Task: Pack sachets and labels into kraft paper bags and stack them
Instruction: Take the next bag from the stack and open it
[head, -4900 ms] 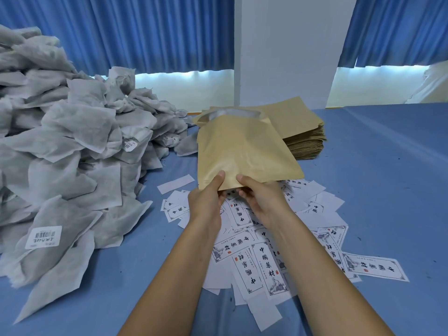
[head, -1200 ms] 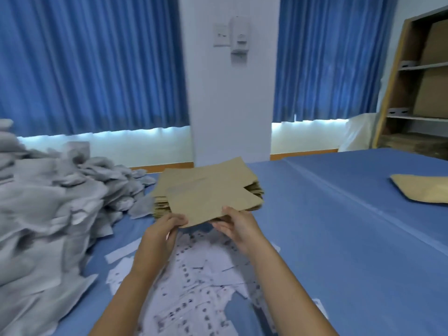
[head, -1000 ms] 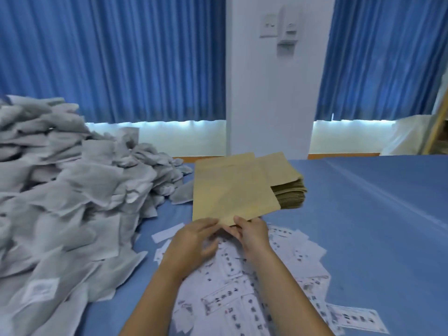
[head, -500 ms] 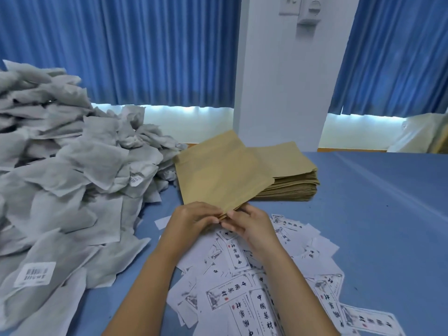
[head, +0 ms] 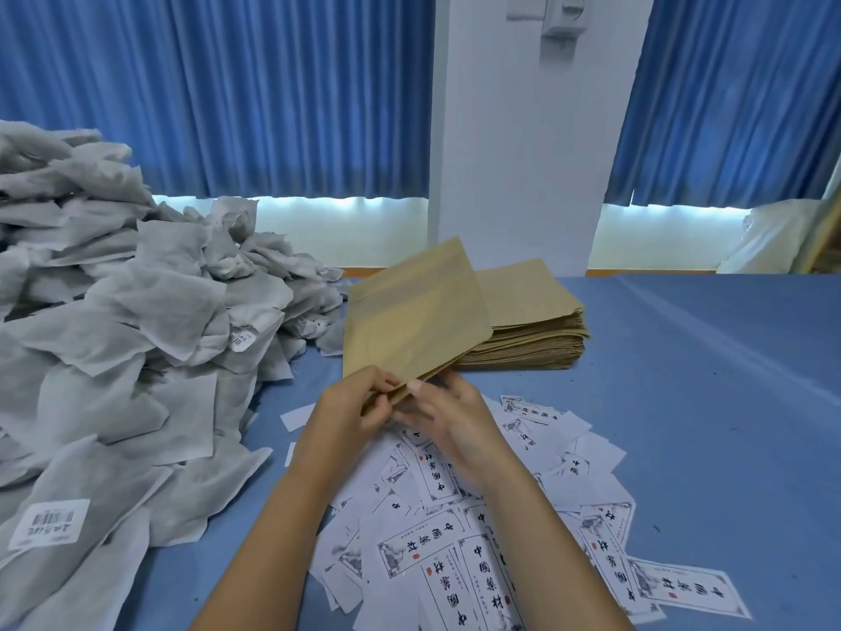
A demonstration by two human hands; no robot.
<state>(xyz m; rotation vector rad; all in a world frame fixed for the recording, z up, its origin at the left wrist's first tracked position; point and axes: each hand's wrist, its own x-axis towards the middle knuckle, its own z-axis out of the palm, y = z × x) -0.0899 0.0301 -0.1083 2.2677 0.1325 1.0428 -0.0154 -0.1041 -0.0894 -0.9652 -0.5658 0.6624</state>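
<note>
Swung more upright, one kraft bag (head: pixel 412 323); left hand (head: pixel 348 405) and right hand (head: pixel 450 421) pinch it.

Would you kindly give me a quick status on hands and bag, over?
Left hand and right hand pinch kraft bag at its near edge. Bag tilted above labels. Sachet pile left, bag stack behind; nothing blocking.

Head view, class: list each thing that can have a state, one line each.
kraft paper bag: flat, tilted, held clear of the table.
left hand: pinches the bag's near edge.
right hand: pinches the same edge.
bag stack: piled flat on the table.
sachets: heaped loose at left.
labels: scattered loose, some face up.
curtains: drawn shut.
</note>
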